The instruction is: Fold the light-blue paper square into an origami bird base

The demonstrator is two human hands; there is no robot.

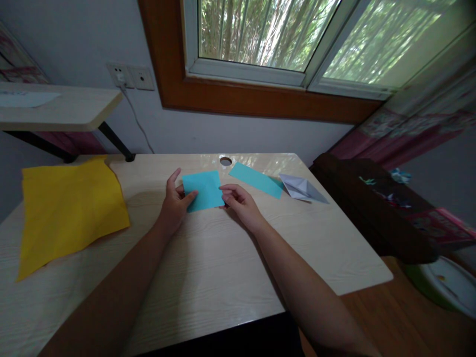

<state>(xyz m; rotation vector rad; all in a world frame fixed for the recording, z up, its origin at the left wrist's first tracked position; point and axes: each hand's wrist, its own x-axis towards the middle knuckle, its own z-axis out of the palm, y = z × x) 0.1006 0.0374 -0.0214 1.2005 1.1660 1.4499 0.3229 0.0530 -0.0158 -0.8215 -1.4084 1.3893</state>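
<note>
A turquoise sheet of paper (204, 191), roughly square, is held up just over the desk between both hands. My left hand (175, 202) grips its left edge, thumb on the front face and the other fingers partly hidden behind. At the right edge, my right hand (240, 202) pinches the paper between thumb and fingers. To the right of it lies a turquoise paper strip (256, 179), set at a slant. A folded white paper boat (297, 187) rests against the strip's right end.
A large yellow sheet (70, 210) with uneven edges lies on the left of the pale wooden desk (223, 277). Behind it stands a raised shelf (55, 111) on black legs. A round cable hole (225, 161) is near the back edge. Dark furniture (360, 213) stands beyond the right side.
</note>
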